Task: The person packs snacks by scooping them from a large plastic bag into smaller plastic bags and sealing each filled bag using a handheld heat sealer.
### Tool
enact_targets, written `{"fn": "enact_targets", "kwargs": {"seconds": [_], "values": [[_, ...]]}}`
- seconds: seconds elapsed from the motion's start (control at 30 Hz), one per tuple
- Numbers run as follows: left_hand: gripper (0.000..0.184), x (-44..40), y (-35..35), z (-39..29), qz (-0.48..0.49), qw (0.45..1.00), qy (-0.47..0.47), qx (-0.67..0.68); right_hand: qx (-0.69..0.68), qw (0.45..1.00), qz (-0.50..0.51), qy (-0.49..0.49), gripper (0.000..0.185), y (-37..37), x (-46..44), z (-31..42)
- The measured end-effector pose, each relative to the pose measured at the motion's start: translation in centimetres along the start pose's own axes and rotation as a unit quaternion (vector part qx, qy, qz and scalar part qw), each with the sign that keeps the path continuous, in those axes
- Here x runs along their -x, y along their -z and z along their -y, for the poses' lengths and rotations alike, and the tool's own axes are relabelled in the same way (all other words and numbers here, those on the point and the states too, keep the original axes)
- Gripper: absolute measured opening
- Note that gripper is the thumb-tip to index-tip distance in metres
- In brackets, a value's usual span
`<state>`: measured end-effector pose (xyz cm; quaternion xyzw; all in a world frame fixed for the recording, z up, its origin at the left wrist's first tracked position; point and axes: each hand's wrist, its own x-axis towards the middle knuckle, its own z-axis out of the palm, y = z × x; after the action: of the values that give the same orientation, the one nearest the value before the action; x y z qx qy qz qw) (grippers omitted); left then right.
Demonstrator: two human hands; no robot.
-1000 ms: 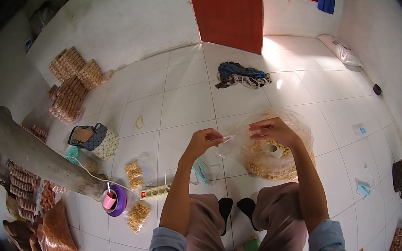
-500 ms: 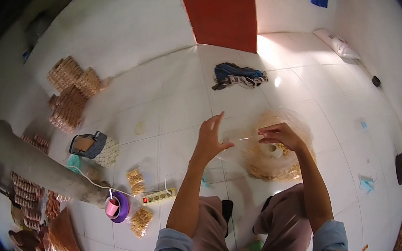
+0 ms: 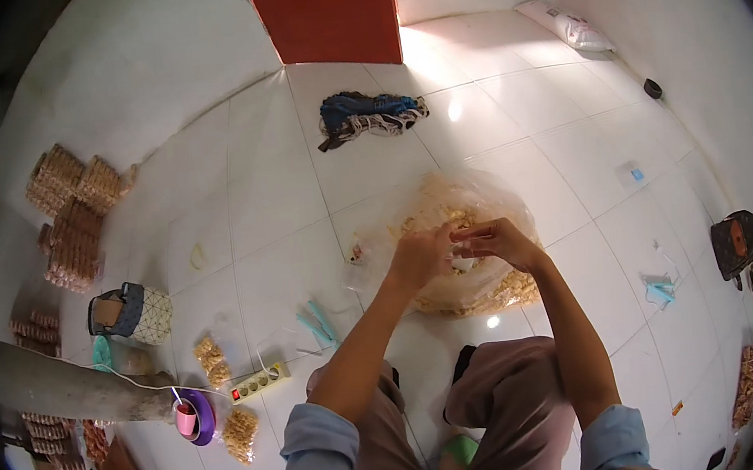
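My left hand [image 3: 423, 253] and my right hand [image 3: 500, 241] meet above a large clear plastic bag [image 3: 507, 197] on the floor. The bag holds many pale yellow snack pieces [image 3: 509, 294]. Both hands have bent, closed fingers, their tips nearly touching. Whatever they pinch is too thin and clear to make out. A small white object [image 3: 463, 264] shows just below the fingers, partly hidden; I cannot tell what it is.
Filled snack packets [image 3: 212, 361] lie left of my legs, near a power strip [image 3: 260, 382] and a purple bowl [image 3: 203, 422] with a pink cup. A concrete pillar [image 3: 68, 381] stands further left. Stacked packs [image 3: 75, 237] line the wall. Crumpled cloth [image 3: 368, 117] lies ahead.
My left hand has come over to my right, closing the gap where a thin clear strip showed. Its spread fingers have closed. The whole view has shifted, moving the room left and up.
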<state>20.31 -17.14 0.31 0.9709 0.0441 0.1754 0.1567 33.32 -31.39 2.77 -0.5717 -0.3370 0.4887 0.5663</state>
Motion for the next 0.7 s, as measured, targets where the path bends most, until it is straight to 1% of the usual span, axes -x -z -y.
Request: {"fn": "enact_targets", "kwargs": {"seconds": [0.07, 0.1, 0.13, 0.17, 0.2, 0.23, 0.27, 0.3, 0.33, 0.37, 0.4, 0.43, 0.47, 0.5, 0.53, 0.57, 0.6, 0.67, 0.7], "values": [[0.039, -0.9, -0.3, 0.9, 0.005, 1.0, 0.002, 0.012, 0.009, 0.999, 0.032, -0.005, 0.024, 1.6, -0.9, -0.4], [0.034, -1.1, -0.7, 1.7, 0.027, 0.999, 0.026, 0.002, 0.007, 0.999, 0.031, -0.011, 0.024, 2.5, -1.6, -0.7], [0.028, -1.3, -1.1, 2.6, 0.052, 0.997, 0.05, -0.007, 0.0, 1.0, -0.011, 0.0, 0.024, 3.6, -2.6, -1.4], [0.028, -1.6, -1.7, 3.7, 0.056, 0.997, 0.052, -0.002, -0.006, 0.998, -0.054, 0.011, 0.024, 4.5, -3.6, -2.3], [0.023, -2.1, -1.9, 4.7, 0.058, 0.994, 0.083, 0.043, -0.008, 0.998, -0.056, 0.006, 0.024, 5.5, -4.8, -4.0], [0.018, -2.4, -2.9, 5.7, 0.063, 0.987, 0.115, 0.088, 0.127, 0.988, -0.086, -0.03, 0.025, 6.4, -6.1, -6.4], [0.018, -2.3, -4.6, 6.5, 0.071, 0.986, 0.118, 0.094, 0.257, 0.957, -0.112, -0.067, 0.026, 7.2, -7.3, -9.2], [0.015, -1.7, -7.0, 7.4, 0.076, 0.988, 0.107, 0.084, 0.254, 0.958, -0.111, -0.078, 0.026, 7.7, -8.1, -12.4], [0.012, -1.3, -8.9, 8.4, 0.081, 0.99, 0.094, 0.074, 0.387, 0.919, -0.078, -0.027, 0.033, 8.1, -8.7, -15.7], [0.012, -1.1, -10.3, 9.1, 0.091, 0.988, 0.099, 0.081, 0.509, 0.859, -0.04, 0.024, 0.041, 8.2, -9.0, -18.4], [0.014, -0.6, -11.7, 9.7, 0.176, 0.976, 0.079, 0.099, 0.505, 0.863, -0.033, 0.012, 0.041, 7.8, -9.1, -19.6], [0.016, -0.2, -13.0, 10.2, 0.257, 0.958, 0.056, 0.117, 0.564, 0.822, -0.072, 0.047, 0.051, 7.3, -9.3, -20.7], [0.016, 0.3, -14.5, 10.8, 0.265, 0.954, 0.061, 0.127, 0.619, 0.774, -0.109, 0.082, 0.06, 6.9, -9.5, -21.8], [0.015, 0.7, -16.0, 11.4, 0.209, 0.969, 0.035, 0.13, 0.618, 0.776, -0.101, 0.073, 0.06, 6.7, -9.8, -22.6], [0.014, 1.2, -17.4, 11.8, 0.15, 0.98, 0.01, 0.131, 0.649, 0.744, -0.122, 0.097, 0.066, 6.7, -10.4, -23.2], [0.014, 1.7, -18.6, 12.3, 0.156, 0.978, 0.016, 0.139, 0.678, 0.711, -0.142, 0.121, 0.072, 6.6, -10.8, -23.7], [0.015, 2.0, -18.8, 12.4, 0.161, 0.979, 0.006, 0.128, 0.675, 0.716, -0.136, 0.113, 0.072, 6.7, -11.3, -24.5], [0.016, 2.9, -18.4, 12.4, 0.17, 0.978, 0.0, 0.12, 0.68, 0.727, -0.091, 0.012, 0.068, 6.7, -12.3, -25.4], [0.018, 3.3, -18.3, 12.5, 0.175, 0.981, -0.001, 0.08, 0.658, 0.75, -0.056, -0.013, 0.056, 6.6, -12.3, -24.4]]}}
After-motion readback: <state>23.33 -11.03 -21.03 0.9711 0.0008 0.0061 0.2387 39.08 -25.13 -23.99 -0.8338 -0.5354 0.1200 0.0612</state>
